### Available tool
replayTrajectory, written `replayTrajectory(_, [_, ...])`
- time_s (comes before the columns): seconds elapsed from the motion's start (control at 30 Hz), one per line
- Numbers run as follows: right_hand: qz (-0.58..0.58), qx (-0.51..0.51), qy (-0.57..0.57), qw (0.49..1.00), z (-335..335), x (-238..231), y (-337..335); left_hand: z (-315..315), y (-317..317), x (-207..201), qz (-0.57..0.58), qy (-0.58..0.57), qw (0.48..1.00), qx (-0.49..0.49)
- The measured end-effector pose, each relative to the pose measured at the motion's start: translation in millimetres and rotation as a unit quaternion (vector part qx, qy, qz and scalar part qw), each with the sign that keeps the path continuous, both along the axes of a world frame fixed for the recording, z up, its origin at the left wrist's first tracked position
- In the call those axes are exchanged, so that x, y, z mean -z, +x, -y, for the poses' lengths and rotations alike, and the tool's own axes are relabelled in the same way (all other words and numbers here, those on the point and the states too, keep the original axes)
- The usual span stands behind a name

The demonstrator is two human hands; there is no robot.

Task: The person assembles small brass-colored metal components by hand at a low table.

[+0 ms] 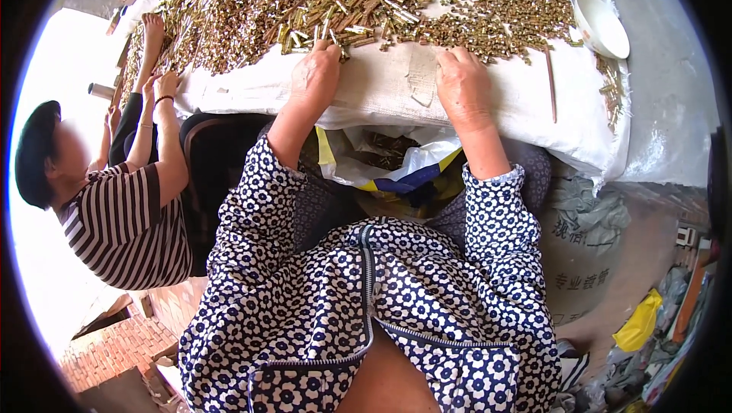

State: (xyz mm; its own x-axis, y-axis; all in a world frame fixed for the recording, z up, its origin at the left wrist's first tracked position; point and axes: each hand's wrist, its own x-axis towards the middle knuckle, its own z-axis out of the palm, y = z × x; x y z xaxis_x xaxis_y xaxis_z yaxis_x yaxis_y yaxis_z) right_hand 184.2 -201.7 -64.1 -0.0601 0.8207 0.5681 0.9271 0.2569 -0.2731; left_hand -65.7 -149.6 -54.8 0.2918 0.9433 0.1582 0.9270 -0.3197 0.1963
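Observation:
Small brass-coloured metal tubes (347,12) and shorter bits lie in a wide heap over a table covered with white woven cloth (381,81). At the near edge of the heap my left hand (315,76) is closed, its fingertips against a few longer tubes; whether it grips one is hidden. My right hand (463,86) rests on the cloth, fingers curled in, just short of a patch of shorter bits (488,35). What it holds, if anything, does not show. Below the table edge, between my knees, an open white, yellow and blue bag (415,173) has brass-coloured pieces inside.
A white bowl (602,24) tilts at the table's right edge, near a thin brown stick (550,85). To my left sits another person in a striped shirt (130,222), hands by the heap. A printed sack (587,260) and a yellow bag (639,320) lie at lower right.

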Motion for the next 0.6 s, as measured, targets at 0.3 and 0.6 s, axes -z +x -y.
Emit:
replayTrajectory(0.3, [-0.342,-0.119,-0.116,0.925,15,-7,-17,32,28,-10,0.582,-0.242,0.776,0.010])
replayTrajectory(0.6, [-0.486,-0.183,-0.217,0.827,27,-8,-30,44,34,3,0.728,-0.328,0.602,0.008])
